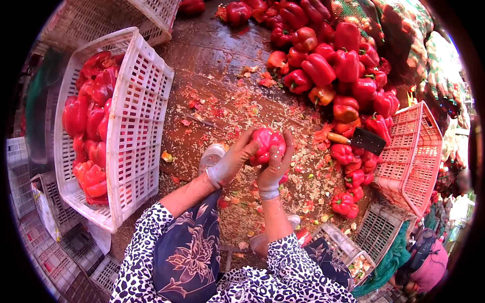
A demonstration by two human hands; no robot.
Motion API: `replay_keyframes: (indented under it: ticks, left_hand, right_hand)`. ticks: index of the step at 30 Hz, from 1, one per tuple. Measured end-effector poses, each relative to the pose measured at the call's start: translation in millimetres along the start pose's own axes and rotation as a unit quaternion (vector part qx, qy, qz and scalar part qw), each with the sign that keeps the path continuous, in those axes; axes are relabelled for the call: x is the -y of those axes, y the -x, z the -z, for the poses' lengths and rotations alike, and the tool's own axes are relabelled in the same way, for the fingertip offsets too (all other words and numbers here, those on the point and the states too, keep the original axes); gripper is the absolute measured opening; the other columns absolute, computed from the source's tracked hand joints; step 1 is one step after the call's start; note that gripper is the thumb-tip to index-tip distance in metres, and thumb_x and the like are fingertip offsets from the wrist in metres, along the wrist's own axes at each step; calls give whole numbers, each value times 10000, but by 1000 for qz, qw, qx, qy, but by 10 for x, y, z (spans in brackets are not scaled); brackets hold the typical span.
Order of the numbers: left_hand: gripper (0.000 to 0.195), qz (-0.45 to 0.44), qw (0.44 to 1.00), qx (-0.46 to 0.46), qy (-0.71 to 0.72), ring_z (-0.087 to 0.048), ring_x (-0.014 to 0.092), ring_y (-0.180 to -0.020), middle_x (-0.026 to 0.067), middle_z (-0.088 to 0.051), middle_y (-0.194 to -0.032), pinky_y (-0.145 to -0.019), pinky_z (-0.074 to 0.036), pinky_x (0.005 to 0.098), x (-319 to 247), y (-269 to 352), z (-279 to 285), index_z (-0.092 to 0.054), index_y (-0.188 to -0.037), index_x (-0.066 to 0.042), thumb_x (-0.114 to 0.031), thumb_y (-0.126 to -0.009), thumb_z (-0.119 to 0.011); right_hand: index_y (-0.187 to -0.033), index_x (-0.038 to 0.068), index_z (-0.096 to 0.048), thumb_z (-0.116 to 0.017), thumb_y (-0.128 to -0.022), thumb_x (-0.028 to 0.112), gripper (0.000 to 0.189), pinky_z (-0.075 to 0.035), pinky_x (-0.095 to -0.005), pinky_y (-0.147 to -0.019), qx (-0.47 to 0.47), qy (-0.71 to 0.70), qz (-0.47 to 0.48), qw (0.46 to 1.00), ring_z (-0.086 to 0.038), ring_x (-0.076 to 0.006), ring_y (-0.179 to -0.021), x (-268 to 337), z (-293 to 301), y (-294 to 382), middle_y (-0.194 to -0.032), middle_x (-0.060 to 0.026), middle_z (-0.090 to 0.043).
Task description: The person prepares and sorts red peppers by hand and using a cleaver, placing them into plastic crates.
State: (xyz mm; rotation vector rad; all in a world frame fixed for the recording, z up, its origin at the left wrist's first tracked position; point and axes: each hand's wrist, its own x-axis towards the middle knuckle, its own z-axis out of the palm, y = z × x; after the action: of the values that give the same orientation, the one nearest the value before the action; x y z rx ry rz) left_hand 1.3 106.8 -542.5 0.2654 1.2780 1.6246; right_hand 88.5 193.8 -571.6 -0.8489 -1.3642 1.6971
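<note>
Between both hands is a red bell pepper, held over the seed-strewn floor in front of me. My left hand grips its left side. My right hand has thumb and fingers around its right side. Each wrist has a pale, whitish band around it. A cleaver with a wooden handle lies on the pepper pile to the right of my hands. The large heap of whole red bell peppers spreads over the upper right. At the left, a white plastic crate holds red peppers.
A pinkish plastic crate stands beyond the cleaver. Filled mesh sacks rise at the upper right. A small crate with pepper scraps is near my right knee. Stacked crates fill the lower left. Another person is at the lower right.
</note>
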Motion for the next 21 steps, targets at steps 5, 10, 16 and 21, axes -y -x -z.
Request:
replay_keyframes:
  ticks: [5, 10, 16, 21]
  left_hand:
    - [486, 61, 994, -54, 71, -588, 110, -983, 34, -599, -1114, -811, -480, 244, 21, -10, -46, -433, -1362, -76, -245, -937, -596]
    - [472, 2, 992, -120, -34, -585, 127, -977, 82, -609, -1100, -805, -493, 262, 221, -54, -48, -448, -1324, -24, -219, -927, -615]
    - [514, -79, 964, -173, -185, -631, 257, -1021, 202, -636, -1102, -852, -502, 359, 432, -100, 132, -482, -1268, 34, -262, -884, -652]
    - [570, -73, 921, -175, -339, -615, 254, -1042, 220, -620, -1143, -886, -488, 346, 411, -68, 199, -438, -1335, 35, -254, -884, -633]
  right_hand:
    - [-1330, -33, -467, -634, -891, 371, 620, -376, -404, -1056, 75, 178, 156, 969, -506, -274, -1217, -13, 56, 19, -1295, -156, -537]
    - [-1271, -32, -515, -609, -928, 287, 478, -402, -370, -1017, 10, 197, 67, 978, -541, -243, -1147, -1, -63, 66, -1220, -146, -578]
    - [-1158, -22, -592, -604, -944, 189, 301, -438, -323, -942, -37, 141, -88, 985, -560, -181, -1048, -140, -229, 95, -1136, -118, -617]
    - [-1143, -9, -603, -612, -952, 204, 286, -449, -303, -909, -59, 23, -173, 983, -562, -162, -1003, -521, -149, 47, -1090, -87, -622]
